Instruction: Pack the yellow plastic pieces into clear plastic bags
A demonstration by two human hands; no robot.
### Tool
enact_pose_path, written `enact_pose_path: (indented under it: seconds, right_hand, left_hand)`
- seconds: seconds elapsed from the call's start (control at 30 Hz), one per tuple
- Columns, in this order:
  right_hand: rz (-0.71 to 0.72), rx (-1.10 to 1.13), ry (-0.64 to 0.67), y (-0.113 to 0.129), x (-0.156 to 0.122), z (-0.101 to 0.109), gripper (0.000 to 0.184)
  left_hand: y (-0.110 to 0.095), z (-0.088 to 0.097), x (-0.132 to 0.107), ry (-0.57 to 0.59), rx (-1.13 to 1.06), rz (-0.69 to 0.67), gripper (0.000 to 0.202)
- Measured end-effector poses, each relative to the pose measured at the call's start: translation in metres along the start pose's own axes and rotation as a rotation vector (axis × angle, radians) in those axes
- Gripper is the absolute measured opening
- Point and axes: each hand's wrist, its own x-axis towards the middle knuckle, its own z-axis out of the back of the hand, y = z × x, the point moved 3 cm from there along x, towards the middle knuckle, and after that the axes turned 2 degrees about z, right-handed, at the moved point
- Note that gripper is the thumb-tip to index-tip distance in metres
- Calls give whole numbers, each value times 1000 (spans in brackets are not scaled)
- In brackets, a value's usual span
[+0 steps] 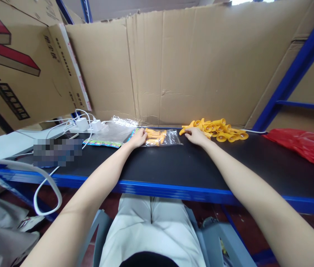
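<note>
A clear plastic bag (170,138) with several orange plastic pieces (155,136) inside lies on the black worktop (173,163). My left hand (138,138) rests on the bag's left end, fingers curled on it. My right hand (194,135) lies palm down just right of the bag, fingers reaching into a loose pile of yellow-orange plastic pieces (218,129); its fingertips are hidden among them.
More clear bags with coloured edges (109,135) lie to the left, beside white chargers (88,124) and cables. A red plastic bag (301,146) sits at the right. Cardboard sheets (187,63) wall the back; blue shelf posts (293,70) stand right.
</note>
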Motion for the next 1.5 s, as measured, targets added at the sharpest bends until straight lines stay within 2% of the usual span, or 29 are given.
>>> enact_pose_path:
  seconds: [0.1, 0.17, 0.33, 0.43, 0.53, 0.73, 0.93, 1.1, 1.23, 1.33, 1.5]
  right_hand:
    - [-18, -142, 153, 0, -3, -6, 29]
    - [-39, -193, 162, 3, -4, -6, 28]
    - [-37, -303, 29, 7, -5, -1, 33]
    - [64, -358, -78, 13, -7, -1, 41]
    - [185, -414, -111, 23, -8, -6, 50]
    - [143, -468, 25, 24, -1, -17, 43]
    - [217, -528, 127, 25, 16, -13, 41]
    - [68, -577, 243, 29, 40, -17, 29]
    - [69, -536, 152, 34, 50, -13, 24]
    - [53, -518, 24, 36, 51, 4, 27]
    - [-71, -393, -63, 38, 41, 36, 31]
  left_hand:
    - [5, 0, 0, -15, 4, 15, 9]
    - [9, 0, 0, -24, 5, 21, 9]
    - [13, -2, 1, -28, -32, 22, 8]
    - [13, -2, 1, -13, -43, 33, 8]
    - [12, -1, 0, -6, -42, 43, 8]
    - [12, -2, 0, 4, -46, 58, 10]
    - [12, -3, 0, 21, -61, 50, 8]
    - [14, -4, 1, 29, -71, 45, 9]
    - [15, -4, 1, 27, -64, 52, 9]
    - [13, -3, 0, 31, -60, 54, 9]
    - [10, -1, -2, 45, -85, 43, 10]
